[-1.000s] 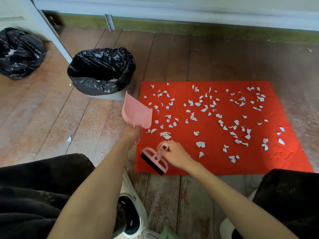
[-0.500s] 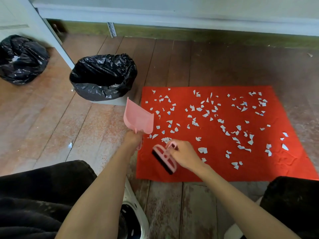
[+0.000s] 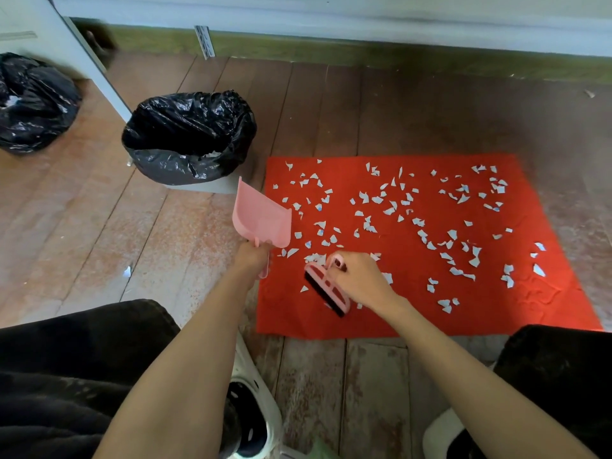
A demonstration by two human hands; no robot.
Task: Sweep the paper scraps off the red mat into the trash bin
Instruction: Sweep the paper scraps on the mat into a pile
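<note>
- brush (image 3: 326, 289): pinched in right hand (image 3: 361, 279) grip, moved farther onto red mat (image 3: 496, 309).
- dustpan (image 3: 261, 218): clasped in left hand (image 3: 251, 258) grip, kept raised.
- paper scraps (image 3: 397, 210): unswept; sweeping judged imminent.

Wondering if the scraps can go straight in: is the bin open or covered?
Open. The bin has no lid on it; its black liner gapes upward, with a few pale bits showing inside.

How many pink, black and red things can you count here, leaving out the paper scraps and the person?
Pink: 2 (dustpan, brush)
Black: 2 (bin bag, second bag)
Red: 1 (mat)
Total: 5
</note>
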